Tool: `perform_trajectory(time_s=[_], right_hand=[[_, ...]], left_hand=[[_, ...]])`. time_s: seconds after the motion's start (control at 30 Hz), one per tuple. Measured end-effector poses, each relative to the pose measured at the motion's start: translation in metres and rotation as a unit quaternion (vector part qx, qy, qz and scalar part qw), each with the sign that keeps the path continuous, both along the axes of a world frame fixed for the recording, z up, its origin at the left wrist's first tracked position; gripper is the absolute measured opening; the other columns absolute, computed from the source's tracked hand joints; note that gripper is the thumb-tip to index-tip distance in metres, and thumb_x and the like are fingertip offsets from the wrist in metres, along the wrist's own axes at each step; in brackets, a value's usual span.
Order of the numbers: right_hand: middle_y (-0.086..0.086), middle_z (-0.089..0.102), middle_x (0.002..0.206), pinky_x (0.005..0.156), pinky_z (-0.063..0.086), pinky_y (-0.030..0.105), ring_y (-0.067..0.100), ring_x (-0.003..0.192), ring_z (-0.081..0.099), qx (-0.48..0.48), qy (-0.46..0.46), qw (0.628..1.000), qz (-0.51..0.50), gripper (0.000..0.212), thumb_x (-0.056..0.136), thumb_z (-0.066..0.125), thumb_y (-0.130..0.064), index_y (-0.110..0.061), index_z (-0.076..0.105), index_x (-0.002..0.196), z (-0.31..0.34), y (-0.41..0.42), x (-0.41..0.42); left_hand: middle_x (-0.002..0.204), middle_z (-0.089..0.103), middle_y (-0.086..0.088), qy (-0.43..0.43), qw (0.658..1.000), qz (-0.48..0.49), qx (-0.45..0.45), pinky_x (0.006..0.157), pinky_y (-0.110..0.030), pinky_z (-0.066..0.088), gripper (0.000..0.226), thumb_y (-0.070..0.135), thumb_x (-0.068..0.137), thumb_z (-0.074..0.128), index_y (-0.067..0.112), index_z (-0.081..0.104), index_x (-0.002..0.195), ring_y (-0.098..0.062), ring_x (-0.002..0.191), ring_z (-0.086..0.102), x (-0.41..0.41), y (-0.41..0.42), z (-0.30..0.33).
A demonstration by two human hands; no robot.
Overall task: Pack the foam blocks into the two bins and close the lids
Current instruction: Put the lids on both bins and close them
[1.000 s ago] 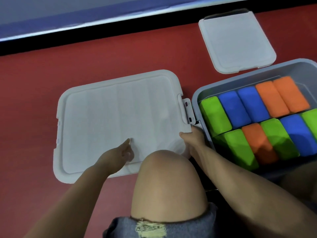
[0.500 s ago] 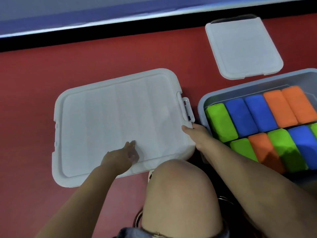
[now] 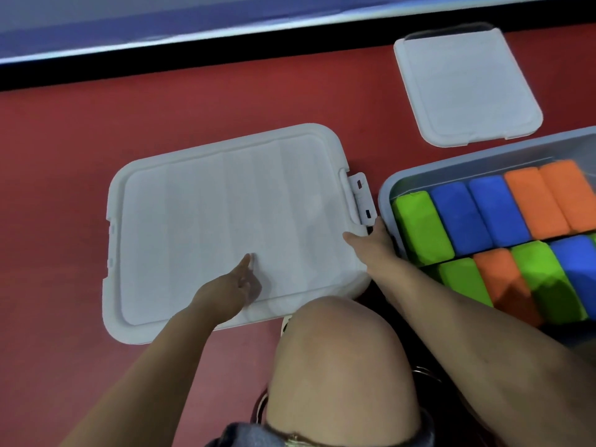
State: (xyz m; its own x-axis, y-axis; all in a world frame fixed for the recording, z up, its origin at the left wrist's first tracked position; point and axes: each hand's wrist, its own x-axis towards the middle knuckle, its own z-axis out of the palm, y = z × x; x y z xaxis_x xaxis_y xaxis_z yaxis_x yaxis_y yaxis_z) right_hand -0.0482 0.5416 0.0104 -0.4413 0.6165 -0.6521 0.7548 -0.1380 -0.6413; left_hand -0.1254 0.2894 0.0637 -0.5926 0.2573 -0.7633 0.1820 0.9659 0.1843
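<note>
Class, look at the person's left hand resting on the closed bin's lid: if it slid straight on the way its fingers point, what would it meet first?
The left hand points up and slightly right across the big lid. It would probably meet that lid's raised far rim first, then bare red floor.

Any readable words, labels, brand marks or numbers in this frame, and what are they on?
None can be read. The closed lid under both hands, the loose lid, the open bin and the foam blocks show plain surfaces; any moulded marks are too faint to make out.
</note>
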Motion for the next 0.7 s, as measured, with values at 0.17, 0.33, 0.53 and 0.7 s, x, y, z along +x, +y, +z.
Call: perform_trajectory(time_s=[0.17, 0.33, 0.53, 0.7], right_hand=[[0.008, 0.025, 0.153, 0.112, 0.028, 0.038, 0.027, 0.14, 0.028, 0.173, -0.021, 0.977, 0.127, 0.082, 0.087, 0.065, -0.022, -0.013, 0.015, 0.152, 0.002, -0.001, 0.002], [0.009, 0.026, 0.148, 0.108, 0.034, 0.04, 0.029, 0.133, 0.035, 0.247, -0.058, 0.938, 0.237, 0.065, 0.095, 0.053, -0.022, -0.009, 0.021, 0.15, 0.004, -0.006, 0.002], [0.001, 0.016, 0.158, 0.106, 0.034, 0.04, 0.025, 0.139, 0.029, 0.314, -0.099, 0.909, 0.256, 0.06, 0.098, 0.044, -0.018, -0.009, 0.017, 0.15, 0.006, -0.017, 0.001], [0.0, 0.018, 0.157, 0.107, 0.03, 0.04, 0.022, 0.139, 0.029, 0.332, -0.1, 0.889, 0.301, 0.061, 0.096, 0.041, -0.006, -0.013, 0.016, 0.151, 0.005, -0.019, -0.001]], left_hand=[[0.146, 0.047, 0.0, -0.012, 0.999, 0.022, 0.022, 0.099, -0.03, 0.036, 0.058, 0.019, 0.101, 0.03, 0.04, 0.009, 0.151, -0.026, 0.126, 0.049, -0.005, -0.003, 0.003], [0.139, 0.053, -0.006, 0.005, 1.0, -0.002, 0.012, 0.094, -0.028, 0.037, 0.058, 0.019, 0.101, 0.029, 0.038, 0.006, 0.152, -0.027, 0.12, 0.052, 0.002, 0.001, 0.006], [0.136, 0.056, -0.008, 0.009, 1.0, -0.001, 0.022, 0.091, -0.029, 0.038, 0.059, 0.017, 0.101, 0.028, 0.036, 0.004, 0.152, -0.027, 0.117, 0.054, 0.001, 0.001, 0.006], [0.133, 0.057, -0.009, 0.011, 0.999, 0.011, 0.033, 0.09, -0.028, 0.038, 0.06, 0.018, 0.1, 0.029, 0.037, 0.007, 0.152, -0.026, 0.113, 0.055, 0.0, 0.0, 0.005]])
